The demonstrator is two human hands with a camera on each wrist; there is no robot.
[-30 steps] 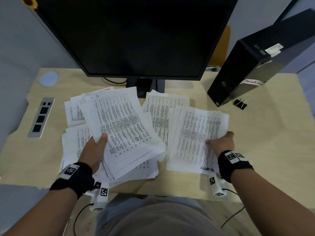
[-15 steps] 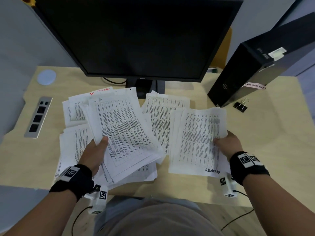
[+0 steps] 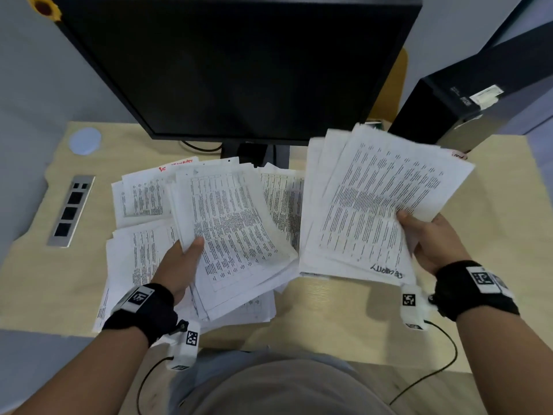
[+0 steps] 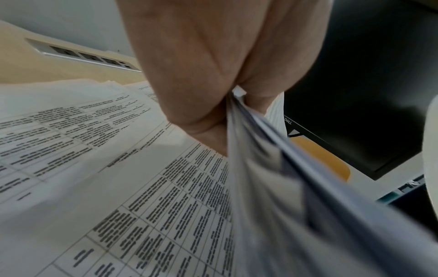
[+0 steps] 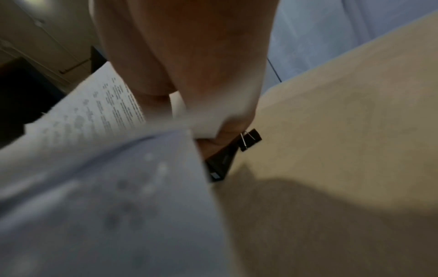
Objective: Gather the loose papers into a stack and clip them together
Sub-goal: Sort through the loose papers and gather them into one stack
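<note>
My left hand (image 3: 182, 262) grips a thick sheaf of printed papers (image 3: 230, 232) by its left edge, thumb on top; the left wrist view shows the sheaf's edge (image 4: 249, 150) pinched against the palm. My right hand (image 3: 431, 238) holds a second bundle of papers (image 3: 374, 205) by its right edge, lifted and tilted up off the desk. More loose sheets (image 3: 140, 199) lie spread on the desk under and beside the left sheaf. A black binder clip (image 5: 250, 139) lies on the desk beyond my right hand, seen only in the right wrist view.
A large dark monitor (image 3: 239, 64) stands at the back centre on the light wooden desk (image 3: 493, 235). A black computer case (image 3: 478, 97) sits at the back right. A socket strip (image 3: 70, 209) and a round cap (image 3: 85, 141) are set in the desk at the left.
My right hand has closed on the right bundle and raised it off the desk, tilting it up toward the computer case. The left hand and its sheaf have barely moved.
</note>
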